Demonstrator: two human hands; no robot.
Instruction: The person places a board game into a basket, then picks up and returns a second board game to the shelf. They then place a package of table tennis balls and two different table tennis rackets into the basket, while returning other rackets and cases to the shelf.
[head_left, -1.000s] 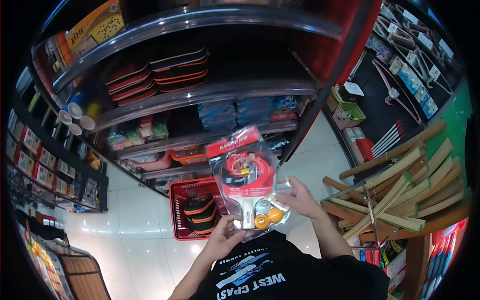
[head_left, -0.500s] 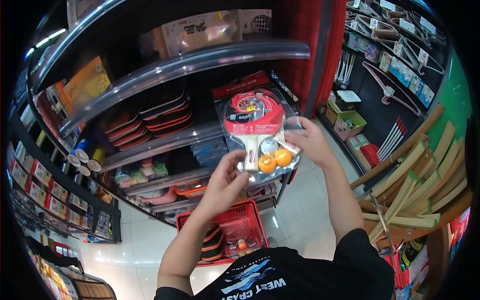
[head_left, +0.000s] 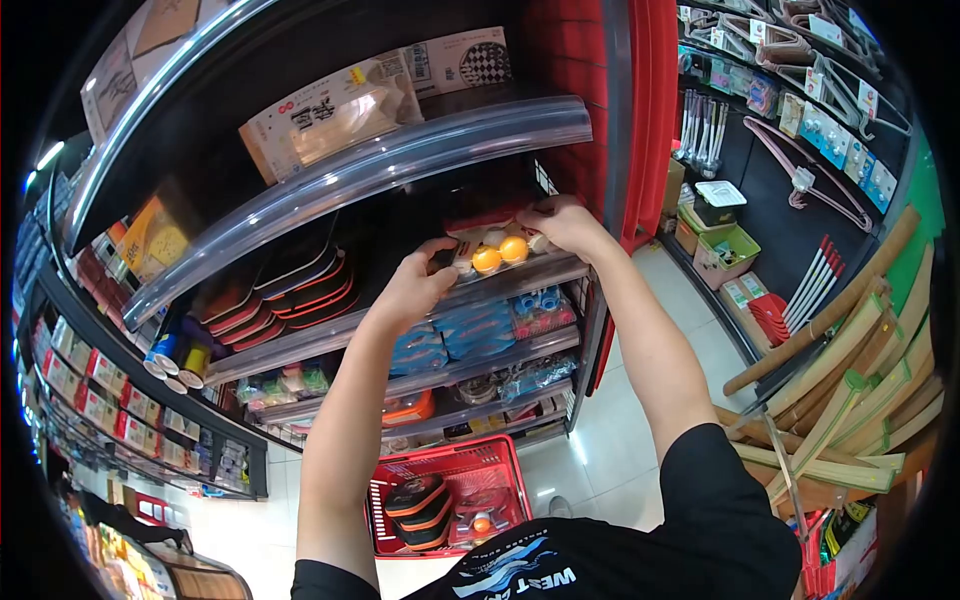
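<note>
A clear-wrapped table tennis set (head_left: 501, 256) with two orange balls showing sits at the front of a middle shelf, partly inside. My left hand (head_left: 418, 284) is at its left edge, thumb and fingers closed on it beside a bat handle. At the upper right, my right hand (head_left: 566, 224) pinches the pack's other edge. The rest of the pack lies back in the dark shelf, mostly hidden. To its left, racket cases (head_left: 310, 285) with orange and red edging are stacked on the same shelf.
Below me a red shopping basket (head_left: 512, 470) holds dark racket cases and another bat set. A clear plastic shelf lip (head_left: 370, 150) runs just above my hands. Blue packets (head_left: 478, 330) fill the shelf beneath. Wooden slats (head_left: 850, 400) jut out at right, with hangers (head_left: 800, 180) beyond.
Both hands have moved forward and away from me, carrying the table tennis set from in front of the shelf to partly inside it. The pack now lies flatter.
</note>
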